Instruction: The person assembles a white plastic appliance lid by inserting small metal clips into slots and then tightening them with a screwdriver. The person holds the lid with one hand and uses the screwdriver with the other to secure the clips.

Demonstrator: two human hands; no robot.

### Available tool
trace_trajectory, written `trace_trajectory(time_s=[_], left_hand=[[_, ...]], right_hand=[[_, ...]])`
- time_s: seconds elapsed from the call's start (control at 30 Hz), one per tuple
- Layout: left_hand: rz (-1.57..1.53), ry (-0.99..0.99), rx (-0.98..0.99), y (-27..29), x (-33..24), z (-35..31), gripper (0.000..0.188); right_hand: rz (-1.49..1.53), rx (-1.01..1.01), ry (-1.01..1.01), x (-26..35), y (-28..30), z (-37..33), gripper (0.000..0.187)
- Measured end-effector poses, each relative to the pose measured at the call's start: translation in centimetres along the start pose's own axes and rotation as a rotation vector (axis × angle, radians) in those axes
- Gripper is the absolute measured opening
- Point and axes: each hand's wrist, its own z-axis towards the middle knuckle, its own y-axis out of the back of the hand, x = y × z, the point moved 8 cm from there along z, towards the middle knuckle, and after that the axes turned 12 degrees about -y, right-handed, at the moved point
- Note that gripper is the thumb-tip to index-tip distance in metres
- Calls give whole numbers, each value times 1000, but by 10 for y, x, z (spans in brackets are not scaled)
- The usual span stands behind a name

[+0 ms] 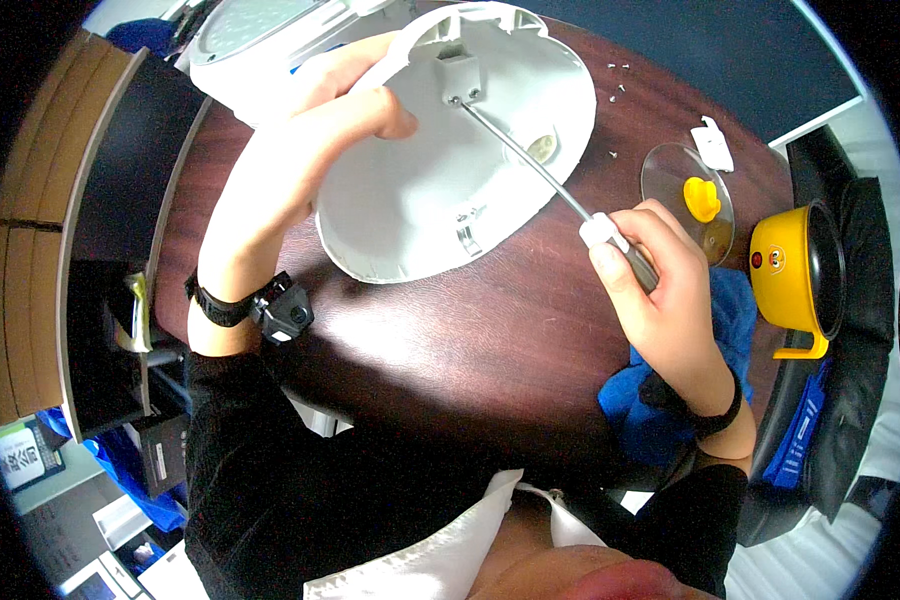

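A white oval plastic shell (410, 200) is tilted up over the dark wooden table, its hollow inside facing me. My left hand (345, 110) grips its upper left edge, thumb on the inside and the other fingers hidden behind the rim. In my right hand (660, 270) is a screwdriver (530, 165) with a white and grey handle. Its long metal shaft slants up to the left, and the tip meets one of two screw holes near the shell's top. Whether a screw sits under the tip is too small to tell.
Several small screws (618, 95) lie loose at the far right. Near them are a white plastic piece (712, 145) and a clear round lid (660, 180) with a yellow knob. A yellow pot (785, 265) stands at the right edge beside a blue cloth (635, 405). Another white appliance part (235, 75) sits far left.
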Motion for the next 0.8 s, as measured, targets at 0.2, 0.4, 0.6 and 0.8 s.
trace_trajectory(time_s=[0.2, 0.4, 0.6, 0.8], left_hand=[[-163, 42, -198, 13, 22, -8, 37], [-277, 51, -8, 2, 21, -3, 38], [-254, 38, -85, 0, 20, -3, 38], [-233, -13, 35, -5, 24, 3, 36]], right_hand=[[-8, -12, -10, -3, -11, 0, 13], [-23, -7, -2, -4, -12, 2, 13], [-20, -11, -49, -9, -11, 3, 13], [-45, -2, -56, -12, -14, 2, 14]])
